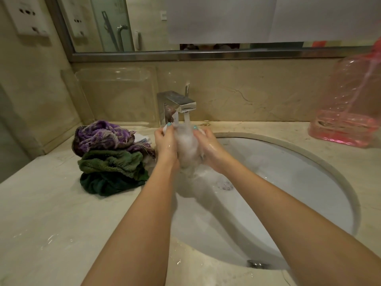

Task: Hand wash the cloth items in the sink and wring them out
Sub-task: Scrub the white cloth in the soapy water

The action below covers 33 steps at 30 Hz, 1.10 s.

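**White cloth going under the running tap**

A person is standing at a sink [321,162] and holding a soapy white cloth [186,148] between both hands, right under the tap [178,104]. Water [186,118] is pouring from the spout onto the top of the cloth. The cloth is hanging over the back left part of the basin, with its lower end trailing down toward the foam. It is blurred, so its folds cannot be made out.

The left hand [165,144] is gripping the cloth's left side. Its fingers are curling round the cloth and pressing together, and the thumb, with a teal nail, is pinching a white corner at the top. The right hand [209,149] is gripping the right side, fingers curling in against the cloth and thumb pinching another bit of white fabric on top. Both hands are glistening wet and sitting close together, with only the cloth between them.

On the countertop [51,213] just left of the sink, more laundry is lying in a pile: a purple cloth [101,134] on top, a green towel [111,162] under it and a dark green cloth [103,185] at the bottom. The left forearm is passing just beside the pile. A clear plastic box [117,93] is standing against the back wall behind the pile. A pink plastic bottle [350,104] is sitting at the far right of the countertop. A mirror [144,27] is hanging above the tap.
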### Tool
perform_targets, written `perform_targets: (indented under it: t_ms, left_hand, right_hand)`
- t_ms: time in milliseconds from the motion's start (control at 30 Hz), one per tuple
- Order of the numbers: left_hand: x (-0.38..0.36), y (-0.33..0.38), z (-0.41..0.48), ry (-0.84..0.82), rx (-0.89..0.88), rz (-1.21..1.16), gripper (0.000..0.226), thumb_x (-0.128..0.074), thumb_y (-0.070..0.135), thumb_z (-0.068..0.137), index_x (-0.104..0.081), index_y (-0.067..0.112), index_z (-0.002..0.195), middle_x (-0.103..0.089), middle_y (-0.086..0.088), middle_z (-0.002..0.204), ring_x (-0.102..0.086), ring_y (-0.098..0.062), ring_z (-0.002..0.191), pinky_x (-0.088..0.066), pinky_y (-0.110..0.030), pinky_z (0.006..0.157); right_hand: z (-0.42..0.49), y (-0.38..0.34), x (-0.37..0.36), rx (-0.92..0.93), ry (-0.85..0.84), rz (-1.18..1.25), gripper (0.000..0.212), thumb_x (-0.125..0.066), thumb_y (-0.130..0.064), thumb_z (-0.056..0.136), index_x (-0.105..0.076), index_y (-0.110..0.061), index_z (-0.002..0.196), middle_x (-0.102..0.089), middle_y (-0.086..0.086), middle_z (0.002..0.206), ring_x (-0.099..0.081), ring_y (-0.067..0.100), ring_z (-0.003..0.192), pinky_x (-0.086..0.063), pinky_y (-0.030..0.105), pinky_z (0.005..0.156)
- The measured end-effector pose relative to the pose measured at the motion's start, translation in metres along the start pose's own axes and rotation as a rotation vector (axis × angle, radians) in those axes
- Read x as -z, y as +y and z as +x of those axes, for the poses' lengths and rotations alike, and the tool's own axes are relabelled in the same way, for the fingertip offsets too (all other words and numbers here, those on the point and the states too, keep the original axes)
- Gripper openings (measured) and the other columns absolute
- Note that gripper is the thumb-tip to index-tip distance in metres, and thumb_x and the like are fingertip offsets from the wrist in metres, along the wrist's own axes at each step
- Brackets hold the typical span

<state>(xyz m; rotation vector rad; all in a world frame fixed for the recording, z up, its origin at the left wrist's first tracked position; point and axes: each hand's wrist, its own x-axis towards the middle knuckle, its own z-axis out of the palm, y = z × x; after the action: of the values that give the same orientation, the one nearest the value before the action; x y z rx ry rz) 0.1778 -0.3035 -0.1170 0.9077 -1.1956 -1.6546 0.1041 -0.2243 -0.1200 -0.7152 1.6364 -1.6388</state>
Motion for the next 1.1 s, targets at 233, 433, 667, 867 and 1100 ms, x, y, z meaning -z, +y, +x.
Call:
perform_targets:
  t_ms: [233,433,667,867,1100]
  left_hand:
    - [-0.008,-0.005,-0.009,-0.198,0.127,0.227,0.03,-0.054,0.025,0.098,-0.05,0.01,0.124,-0.061,-0.014,0.114,-0.062,-0.029,0.101,-0.055,-0.039,0.081]
    - [-0.009,-0.003,-0.012,-0.038,-0.122,0.236,0.017,-0.057,0.028,0.096,-0.055,0.011,0.096,-0.057,-0.003,0.083,-0.051,-0.017,0.072,-0.041,-0.029,0.061]
    - [-0.006,-0.008,-0.013,0.1,-0.13,0.295,0.017,-0.044,0.024,0.101,-0.05,0.009,0.097,-0.05,0.002,0.074,-0.046,-0.016,0.068,-0.032,-0.028,0.058]
    - [-0.013,-0.005,-0.019,-0.391,0.196,0.024,0.025,-0.065,0.022,0.094,-0.057,0.005,0.111,-0.068,-0.011,0.106,-0.066,-0.025,0.099,-0.057,-0.041,0.088]
    - [-0.012,-0.004,-0.013,0.059,-0.04,0.052,0.019,-0.037,0.025,0.105,-0.05,0.012,0.101,-0.052,-0.007,0.093,-0.045,-0.02,0.089,-0.04,-0.033,0.076]
  right_hand:
    - [0.004,0.0,0.018,0.171,0.395,-0.278,0.02,-0.061,-0.01,0.084,-0.051,-0.017,0.1,-0.061,0.005,0.095,-0.059,0.023,0.085,-0.047,0.031,0.069]
    - [0.003,-0.008,0.031,0.35,0.37,-0.126,0.017,-0.064,-0.022,0.092,-0.055,-0.007,0.089,-0.055,0.002,0.079,-0.052,0.015,0.072,-0.043,0.024,0.062]
    - [0.005,-0.001,0.017,0.167,0.202,-0.266,0.016,-0.054,-0.029,0.098,-0.061,-0.017,0.105,-0.058,-0.001,0.09,-0.052,0.014,0.069,-0.039,0.025,0.053]
    - [0.002,-0.008,0.031,0.497,0.761,-0.137,0.027,-0.054,-0.027,0.099,-0.046,-0.011,0.079,-0.047,-0.007,0.068,-0.042,0.005,0.061,-0.035,0.013,0.055]
    - [0.001,-0.007,0.007,0.508,0.431,-0.164,0.041,-0.048,-0.022,0.102,-0.03,-0.02,0.065,-0.03,-0.006,0.061,-0.027,0.003,0.051,-0.024,0.021,0.049]
